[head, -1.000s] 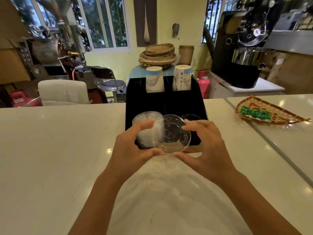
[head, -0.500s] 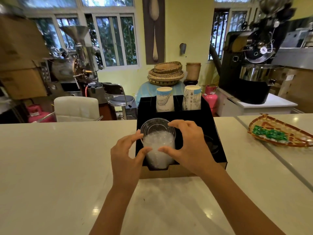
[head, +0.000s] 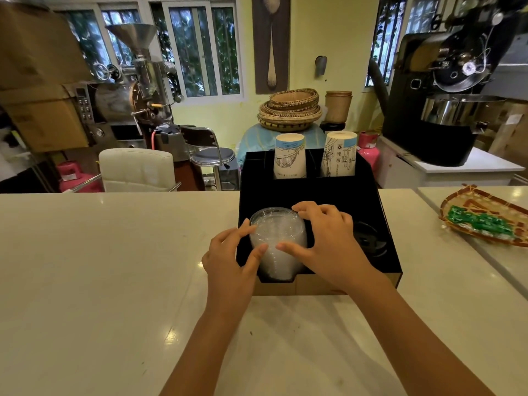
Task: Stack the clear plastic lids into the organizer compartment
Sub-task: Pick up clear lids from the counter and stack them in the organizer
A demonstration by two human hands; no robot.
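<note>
both hands cup lid stack [head: 275, 241]: left hand [head: 228, 258] on left side, right hand [head: 328, 241] on right and top. stack sits in front-left compartment of black organizer [head: 311, 195] on desk [head: 100, 267].

A coffee shop or roastery: two coffee roasters [head: 134, 90] [head: 454, 90], paper cups [head: 290, 155] in a counter organizer [head: 311, 195].

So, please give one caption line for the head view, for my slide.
Both hands steady a stack of clear lids in the black organizer's front-left compartment.
</note>
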